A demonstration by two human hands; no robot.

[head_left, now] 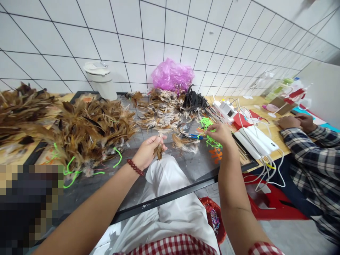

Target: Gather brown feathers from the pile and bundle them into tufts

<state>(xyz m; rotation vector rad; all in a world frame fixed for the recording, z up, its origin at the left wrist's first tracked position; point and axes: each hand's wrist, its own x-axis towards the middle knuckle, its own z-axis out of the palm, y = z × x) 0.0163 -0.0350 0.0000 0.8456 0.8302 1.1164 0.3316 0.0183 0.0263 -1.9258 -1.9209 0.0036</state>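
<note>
My left hand (147,151) is closed on a small bunch of brown feathers (158,150), held just above the dark cutting mat (170,166). A red bead bracelet sits on that wrist. My right hand (220,134) reaches forward, its fingers pinched at a bright green cord (209,131) lying in a tangle on the mat. Blue-handled scissors (193,136) lie between the two hands. A loose spread of striped feathers (159,113) lies beyond my left hand.
A big heap of brown feathers tied with green cords (90,134) fills the left. At the back stand a white bin (102,79) and pink plastic bag (172,75). White power banks with cables (256,140) lie right, beside another person's plaid sleeve (313,148).
</note>
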